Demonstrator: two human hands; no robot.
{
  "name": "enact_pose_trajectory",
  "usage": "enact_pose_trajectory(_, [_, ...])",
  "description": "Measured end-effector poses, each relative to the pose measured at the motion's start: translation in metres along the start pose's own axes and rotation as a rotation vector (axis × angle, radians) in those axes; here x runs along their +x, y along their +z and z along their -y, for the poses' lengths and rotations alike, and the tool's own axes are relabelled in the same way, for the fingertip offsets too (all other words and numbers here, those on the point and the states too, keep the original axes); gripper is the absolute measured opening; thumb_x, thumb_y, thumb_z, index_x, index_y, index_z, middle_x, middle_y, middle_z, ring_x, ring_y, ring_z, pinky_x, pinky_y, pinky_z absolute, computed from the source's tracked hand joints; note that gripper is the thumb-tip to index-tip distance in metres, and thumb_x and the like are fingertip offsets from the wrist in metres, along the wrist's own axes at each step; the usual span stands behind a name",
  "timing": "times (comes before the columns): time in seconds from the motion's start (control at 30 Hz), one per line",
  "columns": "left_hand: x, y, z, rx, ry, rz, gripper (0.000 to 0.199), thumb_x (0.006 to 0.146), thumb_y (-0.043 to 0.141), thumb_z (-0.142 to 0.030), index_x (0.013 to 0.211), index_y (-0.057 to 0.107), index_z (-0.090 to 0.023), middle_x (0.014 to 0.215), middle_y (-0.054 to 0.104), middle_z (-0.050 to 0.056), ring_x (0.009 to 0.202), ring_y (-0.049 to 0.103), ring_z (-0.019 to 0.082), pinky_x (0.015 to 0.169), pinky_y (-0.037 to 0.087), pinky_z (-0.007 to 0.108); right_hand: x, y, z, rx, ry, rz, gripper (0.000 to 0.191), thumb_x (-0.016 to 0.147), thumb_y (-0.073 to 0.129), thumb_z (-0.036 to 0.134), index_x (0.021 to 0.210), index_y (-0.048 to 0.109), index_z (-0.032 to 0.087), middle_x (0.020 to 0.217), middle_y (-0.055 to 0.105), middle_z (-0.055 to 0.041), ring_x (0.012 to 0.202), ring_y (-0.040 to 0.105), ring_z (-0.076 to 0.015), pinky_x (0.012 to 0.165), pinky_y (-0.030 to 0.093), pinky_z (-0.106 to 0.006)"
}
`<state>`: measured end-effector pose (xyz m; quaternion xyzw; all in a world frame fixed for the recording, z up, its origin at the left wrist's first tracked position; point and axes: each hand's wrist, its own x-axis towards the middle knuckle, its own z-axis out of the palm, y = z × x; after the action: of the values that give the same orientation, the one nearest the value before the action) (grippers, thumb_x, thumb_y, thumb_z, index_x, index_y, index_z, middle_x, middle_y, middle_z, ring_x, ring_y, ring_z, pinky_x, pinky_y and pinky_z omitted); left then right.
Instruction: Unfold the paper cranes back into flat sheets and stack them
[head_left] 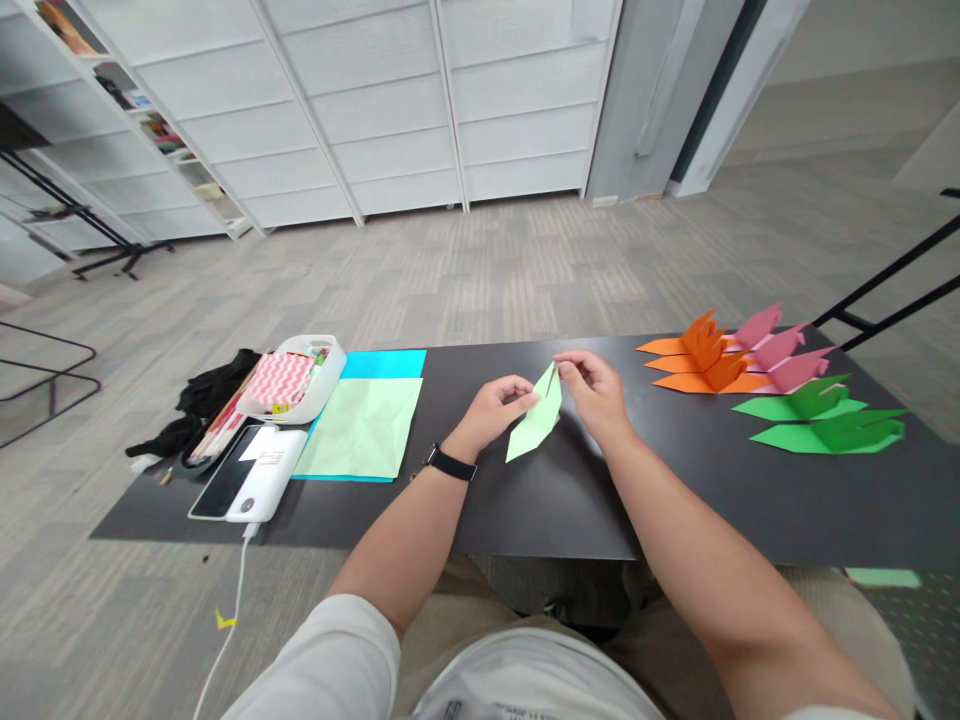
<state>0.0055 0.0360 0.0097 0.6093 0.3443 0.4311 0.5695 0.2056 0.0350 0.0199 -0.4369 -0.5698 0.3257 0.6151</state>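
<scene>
I read no brand or label anywhere; the print on the white shirt at the bottom edge is cut off and too small to read. My left hand [496,404] and right hand [592,385] both pinch a pale green folded paper piece [537,420] just above the black table [570,500], centre. At 9 o'clock, a white tray [328,378] partly hides its contents; folded paper cranes [780,385] sit at 3 o'clock.

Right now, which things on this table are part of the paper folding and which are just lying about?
In use: light green folded paper, left hand, right hand, paper sheets, finished cranes.
Lying about: phone, white tray, black cloth.
</scene>
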Motion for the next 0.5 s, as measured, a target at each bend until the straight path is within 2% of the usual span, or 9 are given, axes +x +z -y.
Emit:
enact_pose_trajectory(0.17, [0.003, -0.005, 0.004, 0.1, 0.078, -0.092, 0.032, 0.089, 0.082, -0.049, 0.094, 0.074, -0.019, 0.089, 0.072, 0.003, 0.082, 0.065, 0.016, 0.081, 0.054, 0.03, -0.002, 0.004, -0.006, 0.049, 0.058, 0.084, 0.038, 0.09, 0.076, 0.062, 0.106, 0.076, 0.028, 0.095, 0.078, -0.0027, 0.085, 0.072, -0.0206, 0.079, 0.061, -0.036])
enact_pose_trajectory(0.3, [0.002, -0.004, 0.0, 0.127, 0.082, -0.084, 0.029, 0.09, 0.081, -0.045, 0.095, 0.074, -0.018, 0.089, 0.073, 0.004, 0.083, 0.066, 0.016, 0.085, 0.054, 0.031, -0.002, 0.004, -0.006, 0.025, 0.072, 0.036, 0.033, 0.089, 0.078, 0.058, 0.091, 0.076, 0.025, 0.085, 0.076, -0.0013, 0.076, 0.069, -0.0184, 0.071, 0.059, -0.033])
enact_pose_trajectory(0.5, [-0.001, 0.0, -0.007, 0.257, 0.121, -0.025, 0.025, 0.09, 0.081, -0.042, 0.1, 0.075, -0.019, 0.102, 0.076, 0.006, 0.097, 0.069, 0.02, 0.096, 0.052, 0.035, 0.0, 0.002, -0.005, 0.059, 0.056, -0.07, 0.035, 0.085, 0.081, 0.06, 0.089, 0.075, 0.026, 0.083, 0.074, -0.0005, 0.075, 0.068, -0.0186, 0.07, 0.059, -0.033])
